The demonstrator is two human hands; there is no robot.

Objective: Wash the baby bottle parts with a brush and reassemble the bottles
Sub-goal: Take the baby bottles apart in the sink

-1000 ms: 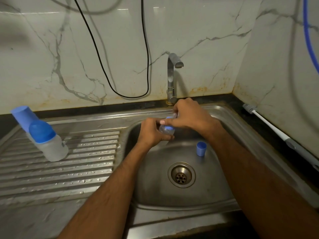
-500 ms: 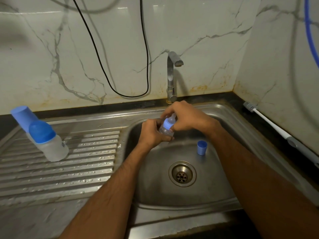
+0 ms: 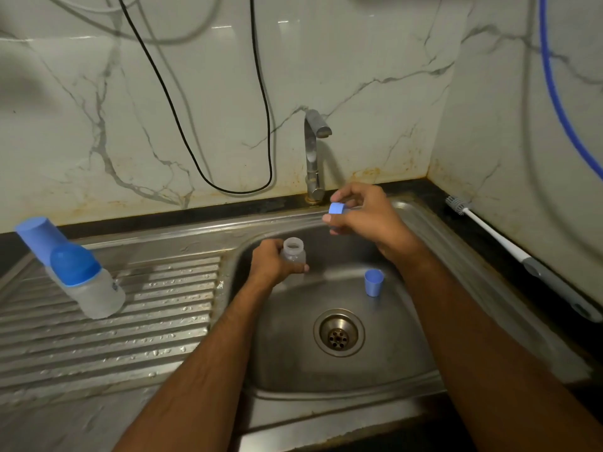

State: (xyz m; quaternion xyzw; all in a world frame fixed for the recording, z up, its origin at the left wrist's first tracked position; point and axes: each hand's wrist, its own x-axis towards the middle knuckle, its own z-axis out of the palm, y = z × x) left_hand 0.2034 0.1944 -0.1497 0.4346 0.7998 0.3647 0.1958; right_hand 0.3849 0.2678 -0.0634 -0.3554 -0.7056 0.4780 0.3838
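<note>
Left hand [image 3: 272, 262] fingers curl round the small clear bottle [image 3: 294, 256], upright and uncapped over the sink [image 3: 408, 383]. Right hand [image 3: 365, 216] fingers pinch the blue collar [image 3: 336, 208] above it, near the tap [image 3: 314, 151]. A blue cap [image 3: 373, 282] stands in the basin. Two capped bottles [image 3: 81, 278] lie on the drainboard's left edge; a brush [image 3: 489, 236] rests along the desk's right edge.

Bare forearms, sleeveless, unadorned hands [image 3: 365, 216]

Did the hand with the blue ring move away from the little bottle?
Yes. The right hand lifted the blue plastic collar ring off the small clear plastic bottle, up and right toward the steel tap. The left hand holds the bottle.
</note>
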